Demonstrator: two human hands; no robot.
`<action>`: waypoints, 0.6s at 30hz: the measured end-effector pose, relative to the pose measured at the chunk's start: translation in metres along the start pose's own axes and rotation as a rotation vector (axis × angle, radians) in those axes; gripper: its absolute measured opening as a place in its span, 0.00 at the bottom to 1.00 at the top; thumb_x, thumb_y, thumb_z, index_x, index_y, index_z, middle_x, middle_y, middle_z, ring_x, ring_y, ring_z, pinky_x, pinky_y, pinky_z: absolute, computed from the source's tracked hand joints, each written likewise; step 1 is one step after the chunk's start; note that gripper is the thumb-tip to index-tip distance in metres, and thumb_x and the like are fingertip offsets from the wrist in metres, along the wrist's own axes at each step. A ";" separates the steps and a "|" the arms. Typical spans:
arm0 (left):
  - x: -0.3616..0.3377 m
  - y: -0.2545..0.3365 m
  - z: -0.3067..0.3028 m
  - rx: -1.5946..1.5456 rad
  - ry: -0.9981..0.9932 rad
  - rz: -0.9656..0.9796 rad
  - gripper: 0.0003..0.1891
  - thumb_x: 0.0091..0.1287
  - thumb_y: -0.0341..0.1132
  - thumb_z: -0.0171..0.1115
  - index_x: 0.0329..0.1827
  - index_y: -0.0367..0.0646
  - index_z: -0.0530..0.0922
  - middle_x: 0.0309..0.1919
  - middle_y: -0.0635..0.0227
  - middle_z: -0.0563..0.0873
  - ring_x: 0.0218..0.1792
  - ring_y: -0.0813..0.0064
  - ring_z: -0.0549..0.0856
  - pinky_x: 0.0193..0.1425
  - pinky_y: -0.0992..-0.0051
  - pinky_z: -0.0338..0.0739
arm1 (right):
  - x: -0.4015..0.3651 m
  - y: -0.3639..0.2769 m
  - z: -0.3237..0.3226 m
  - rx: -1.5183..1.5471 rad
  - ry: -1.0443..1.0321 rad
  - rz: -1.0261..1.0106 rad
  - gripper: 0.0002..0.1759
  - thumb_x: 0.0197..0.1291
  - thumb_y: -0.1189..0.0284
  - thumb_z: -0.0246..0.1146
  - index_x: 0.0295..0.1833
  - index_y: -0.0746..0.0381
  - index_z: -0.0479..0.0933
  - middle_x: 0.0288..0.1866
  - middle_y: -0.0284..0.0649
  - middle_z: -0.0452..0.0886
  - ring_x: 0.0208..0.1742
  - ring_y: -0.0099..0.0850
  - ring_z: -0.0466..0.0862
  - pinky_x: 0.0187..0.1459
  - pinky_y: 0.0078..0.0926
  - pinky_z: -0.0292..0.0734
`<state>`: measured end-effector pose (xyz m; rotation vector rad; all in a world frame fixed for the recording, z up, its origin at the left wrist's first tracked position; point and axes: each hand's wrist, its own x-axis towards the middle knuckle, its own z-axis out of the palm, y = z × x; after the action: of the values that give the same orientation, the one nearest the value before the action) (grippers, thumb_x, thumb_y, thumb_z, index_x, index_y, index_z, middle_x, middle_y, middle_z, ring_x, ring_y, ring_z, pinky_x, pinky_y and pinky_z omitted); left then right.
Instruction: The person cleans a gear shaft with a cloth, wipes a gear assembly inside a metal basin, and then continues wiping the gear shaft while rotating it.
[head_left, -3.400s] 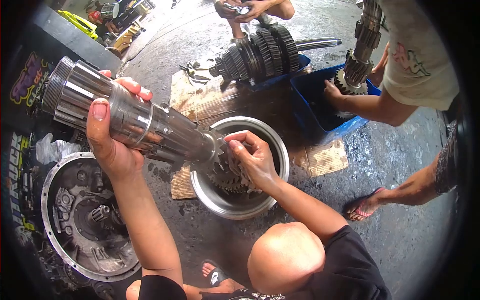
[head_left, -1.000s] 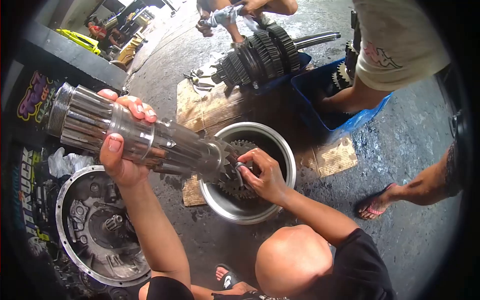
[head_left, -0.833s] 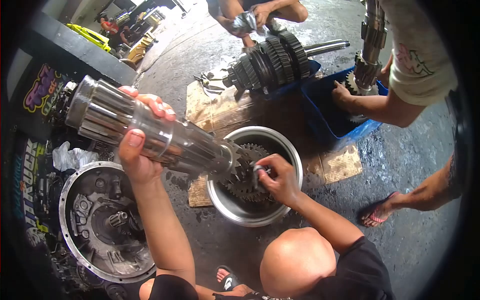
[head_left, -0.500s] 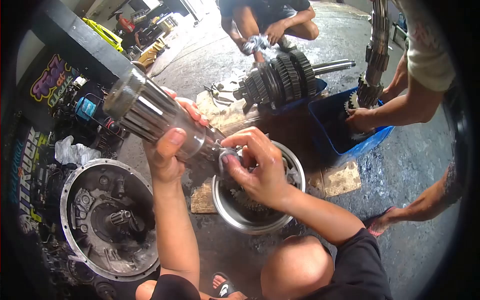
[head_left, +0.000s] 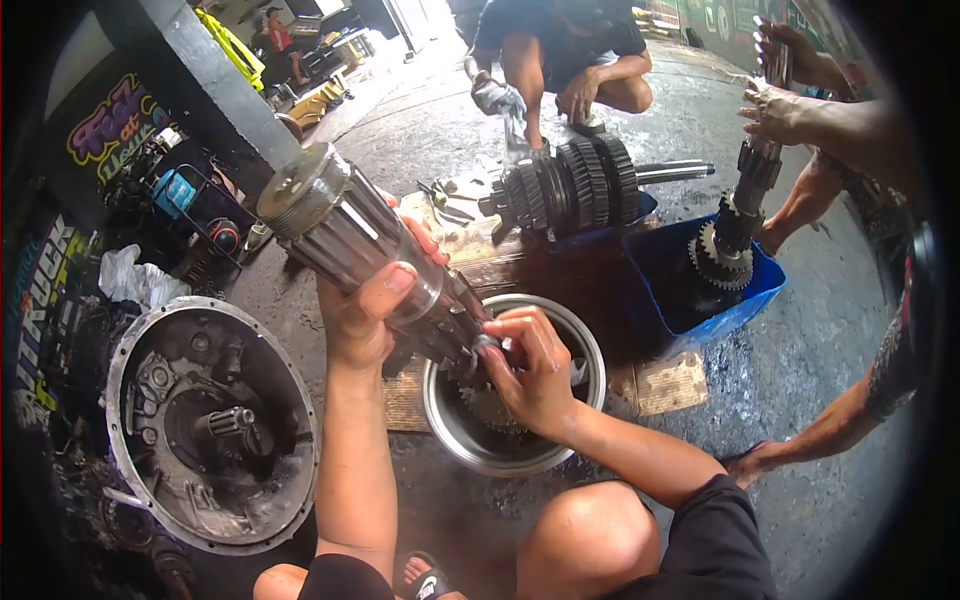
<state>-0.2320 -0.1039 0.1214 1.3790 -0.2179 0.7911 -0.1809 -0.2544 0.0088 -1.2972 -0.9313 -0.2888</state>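
My left hand (head_left: 365, 310) is wrapped round a thick, oily splined gear shaft (head_left: 365, 235), held tilted with its wide threaded end up and to the left. The lower end of the shaft hangs over a round metal basin (head_left: 440, 437). My right hand (head_left: 535, 375) is closed in a pinch against that lower end. Between its fingers is a small grey wad (head_left: 484, 343) that looks like a rag, mostly hidden. Under my right hand, a toothed gear (head_left: 490, 408) lies in the basin.
A large gearbox housing (head_left: 125, 430) stands at left. Ahead, a gear cluster (head_left: 570, 185) lies by cardboard (head_left: 670, 385). A co-worker's hand (head_left: 785, 110) holds another shaft (head_left: 757, 180) upright in a blue tub (head_left: 735, 315). Another person (head_left: 560, 60) squats behind with a rag (head_left: 497, 98).
My hands and the shaft sit slightly right and lower in view; my right hand stays pinched at its lower end. The co-worker's hands at right have moved up the other shaft.
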 end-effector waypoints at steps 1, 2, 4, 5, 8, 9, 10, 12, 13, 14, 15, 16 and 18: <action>0.000 0.001 -0.001 0.018 0.002 -0.002 0.32 0.53 0.35 0.69 0.62 0.37 0.70 0.39 0.54 0.83 0.41 0.65 0.84 0.50 0.66 0.80 | -0.002 0.001 0.000 -0.011 -0.019 0.020 0.12 0.57 0.83 0.71 0.47 0.64 0.80 0.41 0.38 0.80 0.25 0.19 0.70 0.26 0.20 0.65; -0.002 0.001 -0.002 0.034 0.004 -0.015 0.32 0.53 0.35 0.69 0.62 0.37 0.70 0.39 0.54 0.83 0.41 0.65 0.84 0.50 0.67 0.79 | -0.006 0.002 -0.001 -0.024 -0.037 0.052 0.12 0.57 0.83 0.71 0.46 0.64 0.80 0.41 0.38 0.80 0.25 0.19 0.70 0.26 0.20 0.65; -0.004 0.000 -0.003 0.014 0.019 -0.026 0.32 0.53 0.35 0.69 0.62 0.37 0.70 0.39 0.54 0.83 0.41 0.65 0.84 0.49 0.67 0.79 | 0.001 -0.005 -0.001 -0.027 -0.038 0.087 0.11 0.58 0.82 0.71 0.46 0.64 0.81 0.41 0.38 0.80 0.24 0.19 0.69 0.26 0.20 0.64; -0.004 0.001 -0.003 0.002 0.034 -0.031 0.32 0.53 0.35 0.69 0.62 0.37 0.70 0.39 0.54 0.83 0.41 0.65 0.84 0.49 0.67 0.79 | 0.008 -0.009 -0.001 -0.024 -0.051 0.072 0.11 0.58 0.82 0.71 0.46 0.64 0.81 0.41 0.38 0.80 0.24 0.19 0.68 0.26 0.20 0.64; -0.004 0.004 -0.007 0.073 -0.045 -0.048 0.33 0.57 0.41 0.69 0.64 0.43 0.66 0.40 0.58 0.79 0.44 0.67 0.82 0.55 0.66 0.79 | 0.022 -0.022 -0.001 -0.004 -0.067 0.061 0.11 0.59 0.82 0.71 0.46 0.65 0.81 0.43 0.38 0.80 0.23 0.18 0.67 0.25 0.20 0.63; -0.003 0.004 -0.007 0.073 -0.043 -0.047 0.33 0.57 0.41 0.69 0.64 0.43 0.66 0.40 0.58 0.79 0.44 0.67 0.82 0.55 0.66 0.79 | 0.024 -0.024 0.001 -0.010 -0.040 0.029 0.10 0.59 0.82 0.70 0.46 0.65 0.81 0.43 0.38 0.80 0.24 0.18 0.67 0.25 0.19 0.63; -0.004 0.005 -0.007 0.084 -0.048 -0.049 0.34 0.56 0.41 0.69 0.64 0.43 0.66 0.40 0.58 0.79 0.44 0.67 0.82 0.55 0.66 0.79 | 0.024 -0.024 0.003 -0.013 -0.014 -0.003 0.10 0.60 0.82 0.70 0.47 0.65 0.81 0.44 0.38 0.80 0.24 0.18 0.67 0.25 0.19 0.63; -0.005 0.006 -0.008 0.099 -0.046 -0.048 0.34 0.56 0.41 0.69 0.64 0.43 0.66 0.40 0.58 0.79 0.44 0.67 0.82 0.54 0.66 0.79 | 0.014 -0.014 0.008 -0.022 -0.004 -0.023 0.10 0.60 0.82 0.70 0.47 0.65 0.81 0.44 0.39 0.80 0.24 0.18 0.67 0.24 0.18 0.63; -0.005 0.006 -0.007 0.112 -0.053 -0.042 0.34 0.56 0.41 0.70 0.64 0.42 0.66 0.40 0.58 0.79 0.44 0.67 0.82 0.54 0.67 0.80 | 0.010 -0.011 0.008 -0.037 0.014 -0.041 0.10 0.60 0.81 0.70 0.47 0.65 0.81 0.44 0.39 0.80 0.24 0.17 0.67 0.24 0.18 0.63; -0.005 0.007 -0.007 0.125 -0.061 -0.032 0.34 0.56 0.41 0.70 0.64 0.42 0.66 0.40 0.58 0.80 0.43 0.67 0.82 0.54 0.67 0.80 | 0.009 -0.010 0.006 -0.035 0.011 -0.046 0.10 0.60 0.81 0.70 0.47 0.65 0.81 0.44 0.39 0.80 0.24 0.17 0.67 0.24 0.18 0.63; -0.005 0.005 -0.008 0.120 -0.070 -0.012 0.34 0.56 0.41 0.70 0.64 0.42 0.66 0.40 0.58 0.80 0.43 0.67 0.83 0.54 0.67 0.80 | 0.010 -0.011 0.004 -0.031 -0.018 -0.027 0.10 0.60 0.82 0.69 0.47 0.66 0.80 0.44 0.40 0.80 0.25 0.18 0.68 0.25 0.18 0.63; -0.006 0.006 -0.007 0.121 -0.069 -0.012 0.34 0.56 0.41 0.70 0.64 0.42 0.66 0.40 0.58 0.80 0.43 0.67 0.83 0.54 0.67 0.80 | 0.012 -0.014 0.003 -0.029 -0.045 -0.002 0.10 0.60 0.82 0.69 0.47 0.66 0.80 0.44 0.40 0.80 0.25 0.18 0.68 0.25 0.18 0.63; -0.008 0.003 -0.005 0.027 -0.018 0.032 0.29 0.56 0.33 0.67 0.61 0.35 0.70 0.38 0.54 0.84 0.41 0.67 0.84 0.51 0.67 0.78 | 0.029 -0.030 0.003 -0.019 -0.051 0.008 0.11 0.59 0.83 0.69 0.47 0.64 0.80 0.43 0.41 0.80 0.28 0.25 0.73 0.27 0.22 0.68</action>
<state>-0.2416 -0.1025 0.1182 1.4109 -0.2444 0.8110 -0.1839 -0.2513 0.0503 -1.3305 -0.9683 -0.2606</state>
